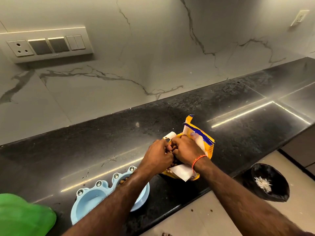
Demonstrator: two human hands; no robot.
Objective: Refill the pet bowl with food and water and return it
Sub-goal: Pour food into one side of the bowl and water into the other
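Note:
A light blue double pet bowl (88,200) with frog-eye bumps sits at the counter's front edge, partly under my left forearm. Its right basin holds some brown kibble (123,180); its left basin looks bare. A torn yellow pet food bag (199,133) with a blue stripe stands just right of the bowl. Both hands are together at the bag's open mouth. My left hand (157,155) is closed with brown kibble between its fingers. My right hand (186,149) is curled over kibble inside the bag.
A green object (22,213) lies at the lower left corner. The black granite counter (102,142) runs to a steel sink area (281,106) at the right. A black-lined bin (267,183) stands on the floor. A switch panel (46,45) is on the marble wall.

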